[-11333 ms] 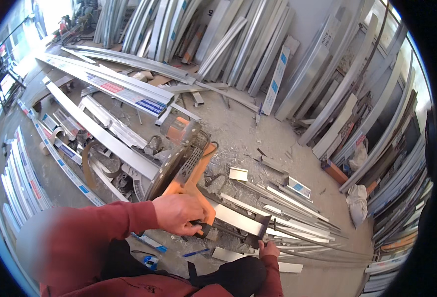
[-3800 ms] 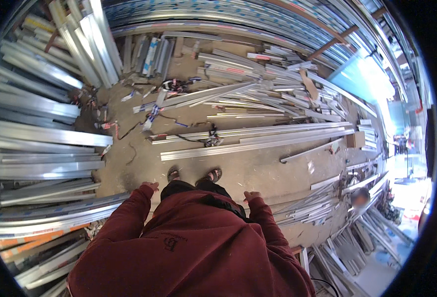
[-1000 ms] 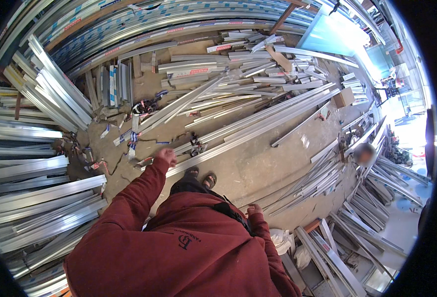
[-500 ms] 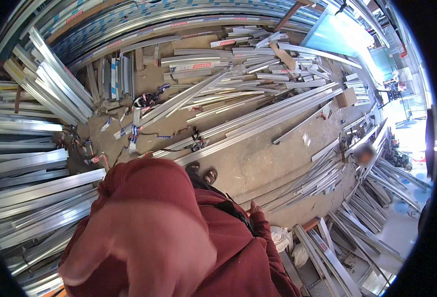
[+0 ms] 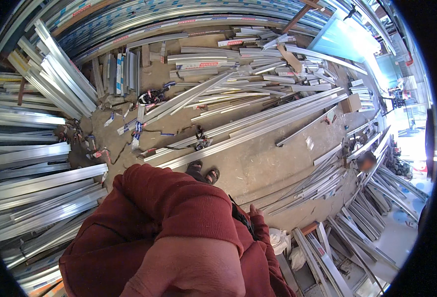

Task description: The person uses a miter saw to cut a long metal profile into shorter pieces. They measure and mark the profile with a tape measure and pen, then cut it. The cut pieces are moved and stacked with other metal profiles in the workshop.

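My left hand (image 5: pixel 194 267) is large and close at the lower edge, its arm bent back in a maroon sleeve. Its knuckles and part of the thumb show; the fingers are curled under or cut off by the frame edge, so any object in them is hidden. My right hand (image 5: pixel 255 211) hangs low at my right side, small in view, a finger or thumb sticking out and nothing visible in it. It is nearest to a dark strap (image 5: pixel 242 218) on my body and a white bag (image 5: pixel 279 241).
Long silver metal profiles (image 5: pixel 268 123) lie over the floor ahead. Stacked profiles (image 5: pixel 40 183) fill the left, with more bundles (image 5: pixel 322 252) at the lower right. Tangled straps (image 5: pixel 151 97), a cardboard box (image 5: pixel 350 103) and a blue-tinted sheet (image 5: pixel 344 37) are farther off. A person's head (image 5: pixel 366 161) shows at right.
My left hand has moved right and down, toward the lower edge, and its maroon cuff has come into view. My right hand stays at my side. The view has shifted slightly.
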A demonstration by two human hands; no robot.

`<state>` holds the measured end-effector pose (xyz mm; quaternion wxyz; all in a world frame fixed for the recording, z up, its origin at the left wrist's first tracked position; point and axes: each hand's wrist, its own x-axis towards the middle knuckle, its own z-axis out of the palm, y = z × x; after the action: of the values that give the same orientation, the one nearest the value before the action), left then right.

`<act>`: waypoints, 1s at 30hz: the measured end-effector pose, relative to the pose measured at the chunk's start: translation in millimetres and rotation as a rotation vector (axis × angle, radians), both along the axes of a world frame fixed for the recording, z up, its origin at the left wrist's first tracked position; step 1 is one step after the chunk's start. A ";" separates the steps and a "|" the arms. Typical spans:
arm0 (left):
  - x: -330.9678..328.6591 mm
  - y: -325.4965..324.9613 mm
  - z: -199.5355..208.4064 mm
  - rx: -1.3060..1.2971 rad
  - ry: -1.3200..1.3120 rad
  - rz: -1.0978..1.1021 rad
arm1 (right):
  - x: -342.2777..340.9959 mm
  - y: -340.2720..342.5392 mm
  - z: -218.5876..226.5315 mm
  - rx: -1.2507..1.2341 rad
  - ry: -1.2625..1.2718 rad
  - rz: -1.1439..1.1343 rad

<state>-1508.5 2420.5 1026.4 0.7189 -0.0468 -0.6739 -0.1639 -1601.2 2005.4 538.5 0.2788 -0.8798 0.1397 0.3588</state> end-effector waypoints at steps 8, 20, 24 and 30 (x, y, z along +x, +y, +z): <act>1.5 -0.6 0.4 0.002 -0.023 0.018 | -2.5 -16.9 -26.7 0.012 0.131 -0.222; 9.1 5.6 -35.8 0.095 0.067 0.298 | -4.0 -30.7 -44.1 -0.032 0.004 0.046; 8.5 6.1 -71.4 0.185 0.170 0.541 | -6.3 -68.0 -90.1 0.004 0.188 -0.217; 17.1 0.9 -142.3 0.418 0.392 0.870 | 36.0 -58.8 -64.5 -0.104 0.214 -0.096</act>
<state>-1491.4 2421.4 884.1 0.8272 0.3523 -0.4366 0.0311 -1565.2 1946.6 474.0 0.2332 -0.8420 0.2291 0.4292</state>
